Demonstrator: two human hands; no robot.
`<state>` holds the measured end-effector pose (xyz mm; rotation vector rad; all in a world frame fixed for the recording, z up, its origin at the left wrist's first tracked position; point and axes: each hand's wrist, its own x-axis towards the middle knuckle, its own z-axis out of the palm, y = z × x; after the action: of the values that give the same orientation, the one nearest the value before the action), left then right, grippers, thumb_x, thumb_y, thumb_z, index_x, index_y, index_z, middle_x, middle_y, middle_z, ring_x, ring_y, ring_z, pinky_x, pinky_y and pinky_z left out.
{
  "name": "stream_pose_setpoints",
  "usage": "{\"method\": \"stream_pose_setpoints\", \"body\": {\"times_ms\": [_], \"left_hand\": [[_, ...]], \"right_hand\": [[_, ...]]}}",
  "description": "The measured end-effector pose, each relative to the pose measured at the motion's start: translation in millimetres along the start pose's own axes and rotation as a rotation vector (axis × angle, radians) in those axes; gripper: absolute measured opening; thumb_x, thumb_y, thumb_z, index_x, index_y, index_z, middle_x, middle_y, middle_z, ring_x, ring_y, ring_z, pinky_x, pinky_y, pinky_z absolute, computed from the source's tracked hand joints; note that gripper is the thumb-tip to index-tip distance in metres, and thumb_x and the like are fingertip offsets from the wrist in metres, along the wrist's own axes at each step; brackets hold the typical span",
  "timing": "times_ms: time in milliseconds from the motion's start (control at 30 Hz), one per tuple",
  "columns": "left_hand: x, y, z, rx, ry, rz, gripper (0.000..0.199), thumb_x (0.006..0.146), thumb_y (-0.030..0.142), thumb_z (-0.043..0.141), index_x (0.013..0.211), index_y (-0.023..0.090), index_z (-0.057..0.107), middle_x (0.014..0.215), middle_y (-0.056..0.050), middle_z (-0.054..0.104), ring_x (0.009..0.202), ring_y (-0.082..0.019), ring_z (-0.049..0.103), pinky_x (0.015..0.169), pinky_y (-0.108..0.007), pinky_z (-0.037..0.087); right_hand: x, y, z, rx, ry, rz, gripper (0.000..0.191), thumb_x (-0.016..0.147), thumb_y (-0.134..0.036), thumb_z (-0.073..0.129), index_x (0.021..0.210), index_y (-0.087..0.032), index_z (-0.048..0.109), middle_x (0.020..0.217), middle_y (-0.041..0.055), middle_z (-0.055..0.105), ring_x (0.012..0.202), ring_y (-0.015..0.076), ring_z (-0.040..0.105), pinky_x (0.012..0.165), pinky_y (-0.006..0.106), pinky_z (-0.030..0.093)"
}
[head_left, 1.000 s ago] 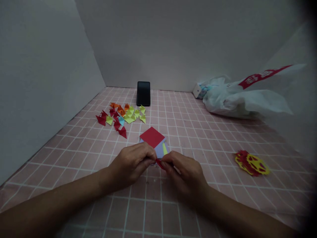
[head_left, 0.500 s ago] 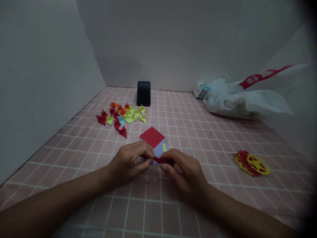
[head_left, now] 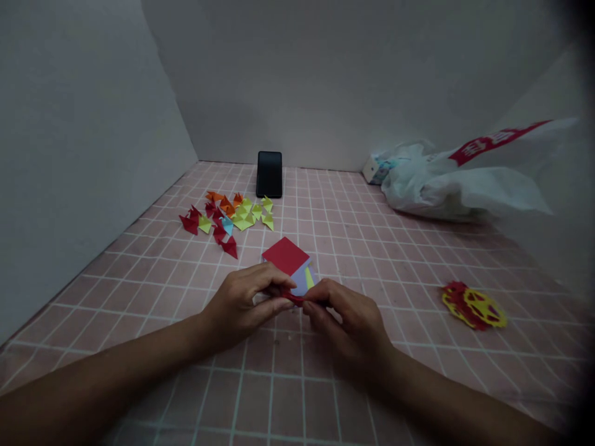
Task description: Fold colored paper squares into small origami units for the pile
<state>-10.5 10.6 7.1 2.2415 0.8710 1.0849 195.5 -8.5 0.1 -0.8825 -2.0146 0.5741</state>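
- One folded red paper (head_left: 294,299), pinched at opposite ends by left hand (head_left: 246,298) and right hand (head_left: 348,317), at the near side of coloured sheets (head_left: 285,254).
- Farther back, leftward, paper birds (head_left: 242,218) on the table (head_left: 269,399).
- Behind, a black phone (head_left: 269,174).

Matt paper piece (head_left: 294,298), crinkled plastic bag (head_left: 432,192), smooth phone (head_left: 269,174)
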Motion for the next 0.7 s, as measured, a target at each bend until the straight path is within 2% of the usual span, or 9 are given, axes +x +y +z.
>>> {"method": "stream_pose_setpoints", "body": {"times_ms": [133, 233, 300, 367, 500, 567, 633, 700], "left_hand": [[0, 1, 0.2, 0.016, -0.009, 0.037, 0.002, 0.087, 0.016, 0.067, 0.089, 0.015, 0.068, 0.080, -0.005, 0.072, 0.072, -0.015, 0.068, 0.066, -0.024, 0.053], [-1, 5, -1.3, 0.002, -0.011, 0.026, 0.005, 0.089, 0.013, 0.064, 0.086, 0.015, 0.068, 0.076, -0.004, 0.071, 0.069, -0.014, 0.067, 0.065, -0.023, 0.051], [-1, 7, -2.4, -0.027, -0.028, -0.039, 0.009, 0.089, 0.014, 0.062, 0.081, 0.014, 0.068, 0.070, -0.002, 0.069, 0.064, -0.013, 0.064, 0.061, -0.022, 0.048], [0, 9, -2.8, -0.077, -0.053, -0.139, 0.014, 0.089, 0.015, 0.061, 0.078, 0.014, 0.067, 0.066, -0.001, 0.066, 0.060, -0.012, 0.061, 0.058, -0.022, 0.046], [2, 8, 0.7, -0.204, -0.076, -0.267, 0.013, 0.089, 0.019, 0.060, 0.080, 0.015, 0.068, 0.072, -0.002, 0.068, 0.065, -0.013, 0.061, 0.060, -0.023, 0.047], [1, 8, 5.0, -0.255, -0.063, -0.316, 0.007, 0.083, 0.021, 0.068, 0.082, 0.015, 0.069, 0.077, -0.003, 0.069, 0.068, -0.014, 0.062, 0.062, -0.024, 0.048], [0, 8, 9.7, -0.318, -0.041, -0.382, 0.013, 0.076, 0.022, 0.076, 0.081, 0.015, 0.067, 0.075, -0.002, 0.067, 0.067, -0.014, 0.061, 0.061, -0.023, 0.047], [-1, 9, 13.4, -0.429, -0.027, -0.456, 0.011, 0.078, 0.021, 0.073, 0.076, 0.015, 0.064, 0.071, 0.000, 0.066, 0.064, -0.013, 0.060, 0.060, -0.023, 0.047]], "right_hand": [[-2, -2, 1, 0.020, -0.004, -0.011, 0.013, 0.091, -0.009, 0.054, 0.085, -0.019, 0.059, 0.070, -0.0008, 0.061, 0.061, 0.0120, 0.058, 0.057, 0.024, 0.044], [-3, -2, 1, 0.048, -0.005, 0.001, 0.013, 0.091, -0.009, 0.053, 0.084, -0.019, 0.058, 0.069, -0.0013, 0.060, 0.061, 0.0118, 0.057, 0.057, 0.024, 0.043], [-3, -2, 1, 0.095, -0.010, 0.063, 0.013, 0.092, -0.011, 0.053, 0.082, -0.019, 0.057, 0.067, -0.0019, 0.059, 0.059, 0.0112, 0.056, 0.055, 0.024, 0.042], [-3, -2, 3, 0.198, -0.032, 0.188, 0.013, 0.092, -0.015, 0.054, 0.081, -0.019, 0.056, 0.065, -0.0026, 0.058, 0.055, 0.0106, 0.054, 0.053, 0.023, 0.041], [-4, -1, 8, 0.484, -0.046, 0.434, 0.015, 0.092, -0.023, 0.054, 0.078, -0.019, 0.054, 0.062, -0.0029, 0.057, 0.050, 0.0104, 0.052, 0.048, 0.023, 0.042], [-4, -2, 10, 0.584, -0.030, 0.493, 0.015, 0.092, -0.026, 0.056, 0.078, -0.019, 0.054, 0.061, -0.0030, 0.057, 0.049, 0.0101, 0.052, 0.047, 0.022, 0.041], [-4, -3, 12, 0.643, -0.025, 0.521, 0.016, 0.091, -0.028, 0.058, 0.078, -0.019, 0.054, 0.058, -0.0033, 0.057, 0.048, 0.0098, 0.052, 0.046, 0.022, 0.040], [-4, -4, 13, 0.700, -0.027, 0.528, 0.017, 0.090, -0.028, 0.059, 0.078, -0.018, 0.055, 0.057, -0.0033, 0.058, 0.049, 0.0097, 0.053, 0.048, 0.021, 0.041]]}}
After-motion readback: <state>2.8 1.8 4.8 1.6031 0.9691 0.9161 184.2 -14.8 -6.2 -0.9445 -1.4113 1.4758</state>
